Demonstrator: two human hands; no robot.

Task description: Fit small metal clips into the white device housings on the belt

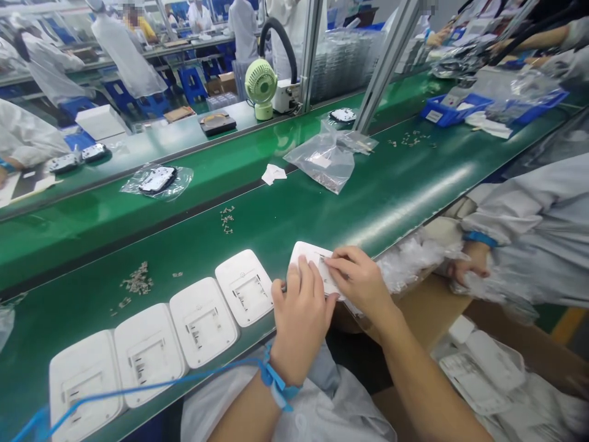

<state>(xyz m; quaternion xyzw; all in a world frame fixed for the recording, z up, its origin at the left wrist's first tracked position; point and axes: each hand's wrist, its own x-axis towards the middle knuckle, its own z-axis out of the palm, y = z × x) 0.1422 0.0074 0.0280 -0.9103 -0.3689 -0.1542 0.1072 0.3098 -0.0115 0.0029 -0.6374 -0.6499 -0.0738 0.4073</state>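
Observation:
A white plastic housing lies tilted at the near edge of the green bench, partly covered by my hands. My left hand grips it, fingers across its face and thumb at its near edge. Over the same housing, my right hand has thumb and forefinger pinched at a slot; whatever is between those fingertips is too small to make out. To the left stand several similar white housings in a row, each with a recessed compartment. Small metal pieces are heaped behind the row, with more metal pieces farther back.
A blue cord runs left from my wrist strap. Across the bench lie a clear plastic bag, a paper scrap and blue bins. A co-worker's hand is at the right, above a cardboard box.

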